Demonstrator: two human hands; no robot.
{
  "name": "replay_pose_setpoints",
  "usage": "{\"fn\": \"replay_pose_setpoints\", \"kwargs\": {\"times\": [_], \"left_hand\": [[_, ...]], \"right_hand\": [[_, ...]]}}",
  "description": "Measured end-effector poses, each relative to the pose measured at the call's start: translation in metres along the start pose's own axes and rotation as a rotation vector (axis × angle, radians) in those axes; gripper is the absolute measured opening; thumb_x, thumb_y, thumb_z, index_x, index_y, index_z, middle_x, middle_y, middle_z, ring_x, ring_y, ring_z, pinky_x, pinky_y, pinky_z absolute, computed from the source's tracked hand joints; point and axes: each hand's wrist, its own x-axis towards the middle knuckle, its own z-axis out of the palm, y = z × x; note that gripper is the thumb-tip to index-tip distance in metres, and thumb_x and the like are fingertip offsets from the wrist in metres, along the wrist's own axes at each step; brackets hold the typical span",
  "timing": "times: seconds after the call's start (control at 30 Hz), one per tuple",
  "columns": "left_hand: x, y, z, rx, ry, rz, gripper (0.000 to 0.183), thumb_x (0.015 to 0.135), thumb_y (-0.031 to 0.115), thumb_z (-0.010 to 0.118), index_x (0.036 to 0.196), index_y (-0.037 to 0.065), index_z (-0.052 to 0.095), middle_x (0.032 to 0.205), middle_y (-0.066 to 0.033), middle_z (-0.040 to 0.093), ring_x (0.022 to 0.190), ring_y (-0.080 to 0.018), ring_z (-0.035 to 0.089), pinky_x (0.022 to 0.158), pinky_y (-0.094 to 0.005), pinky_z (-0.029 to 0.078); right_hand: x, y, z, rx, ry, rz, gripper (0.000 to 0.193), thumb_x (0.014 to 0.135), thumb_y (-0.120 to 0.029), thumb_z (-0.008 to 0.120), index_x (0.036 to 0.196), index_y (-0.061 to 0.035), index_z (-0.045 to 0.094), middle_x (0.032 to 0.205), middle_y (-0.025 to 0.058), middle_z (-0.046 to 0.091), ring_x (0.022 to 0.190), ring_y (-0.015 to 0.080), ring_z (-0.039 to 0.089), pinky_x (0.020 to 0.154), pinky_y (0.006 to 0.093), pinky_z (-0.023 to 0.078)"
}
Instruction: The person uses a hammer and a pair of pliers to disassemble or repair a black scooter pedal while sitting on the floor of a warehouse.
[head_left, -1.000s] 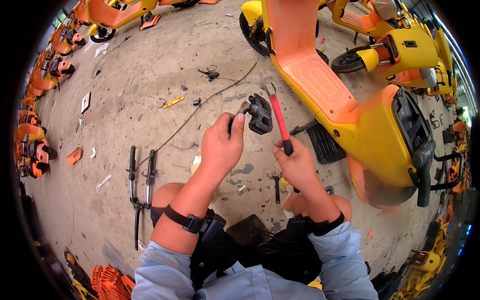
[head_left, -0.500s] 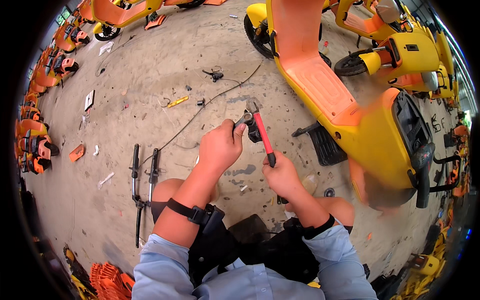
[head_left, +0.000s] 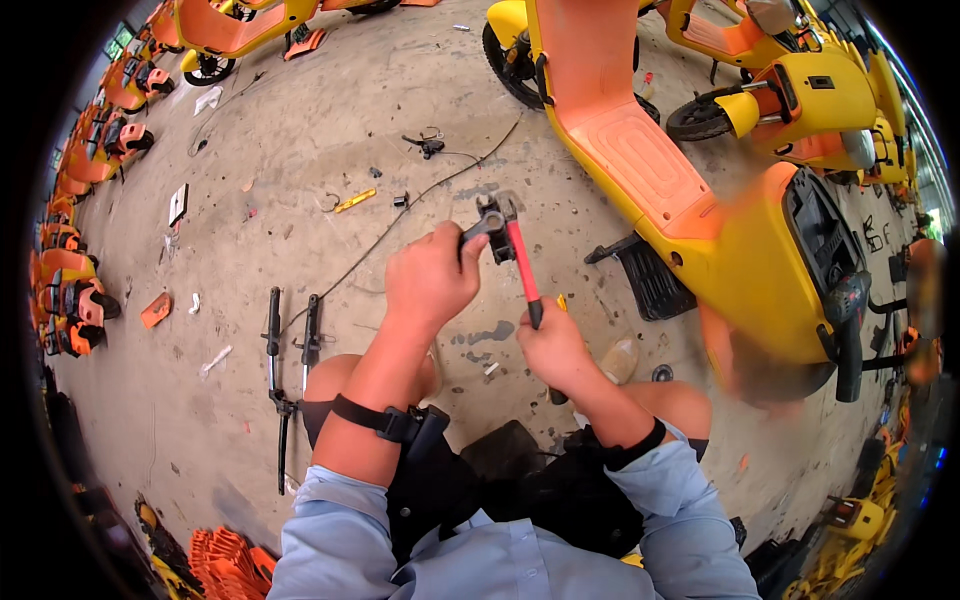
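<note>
My left hand point(head_left: 432, 278) is closed around a dark metal part with a ring-shaped end point(head_left: 494, 222), its thumb pressed along the near side. Fingers of my right hand point(head_left: 556, 350) wrap the black grip of a hammer point(head_left: 524, 262) with a red shaft. The steel hammer head is up beside the ringed part, at its right; whether the two touch I cannot tell. Both hands are held out over the concrete floor between my knees. Part of the dark piece is hidden by my left fingers.
A yellow and orange scooter point(head_left: 640, 180) stands close on the right, its black footrest point(head_left: 650, 280) sticking out. A black and silver fork point(head_left: 275, 380) lies at my left. A cable point(head_left: 400, 215), a yellow strip point(head_left: 356, 200) and a brake lever point(head_left: 426, 146) lie ahead.
The dark part has turned in my left hand, with its black end now higher beside the hammer head. Both hands have shifted slightly left.
</note>
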Motion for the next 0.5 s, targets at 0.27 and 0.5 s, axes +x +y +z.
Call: {"fn": "replay_pose_setpoints", "kwargs": {"times": [0.27, 0.5], "left_hand": [[0.000, -0.006, -0.006, -0.288, 0.060, -0.201, 0.035, 0.099, 0.034, 0.058, 0.083, 0.002, 0.057, 0.055, -0.0090, 0.052, 0.047, -0.0210, 0.048, 0.048, -0.0350, 0.038], [0.004, 0.008, -0.006, -0.499, -0.063, -0.362, 0.038, 0.100, 0.036, 0.055, 0.084, 0.001, 0.058, 0.056, -0.0123, 0.054, 0.050, -0.0253, 0.049, 0.051, -0.0374, 0.040]], "right_hand": [[0.015, -0.047, -0.037, 0.484, -0.078, 0.414, 0.010, 0.083, -0.009, 0.059, 0.089, -0.0024, 0.054, 0.061, 0.0022, 0.051, 0.044, 0.0115, 0.046, 0.039, 0.0290, 0.039], [0.022, -0.033, -0.057, 0.867, -0.087, 0.586, 0.010, 0.086, -0.009, 0.062, 0.091, -0.0060, 0.053, 0.064, -0.0005, 0.048, 0.049, 0.0098, 0.046, 0.045, 0.0288, 0.040]]}}
